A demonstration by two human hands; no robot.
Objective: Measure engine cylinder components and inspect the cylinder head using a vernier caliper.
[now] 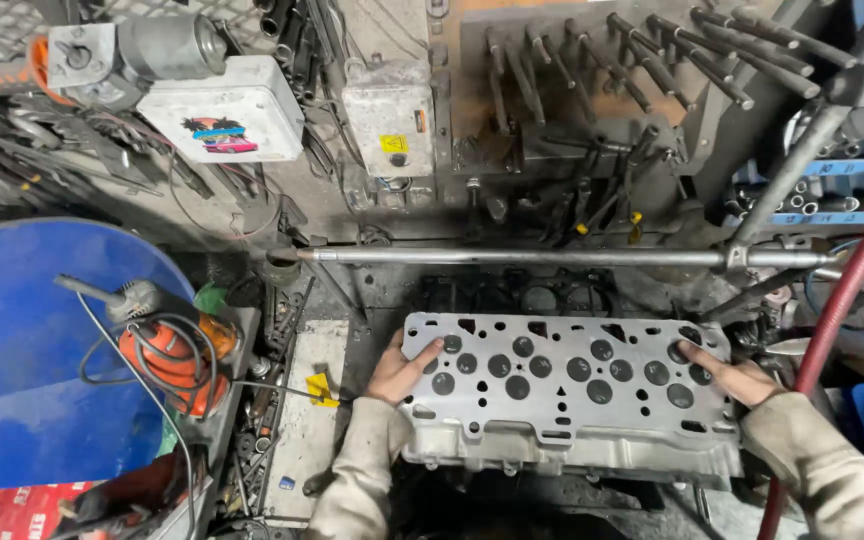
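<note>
Positioning is judged under way: cylinder head (562, 400) is gripped at its ends by left hand (399, 368) and right hand (737, 378) (fingers curled over edges); level, even support is called for next.

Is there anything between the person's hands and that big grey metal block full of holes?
Nothing visible. The left hand rests directly on the left end of the metal block, and the right hand lies on its right end. The long steel bar runs behind the block, and the red hose passes to the right of the right hand.
</note>
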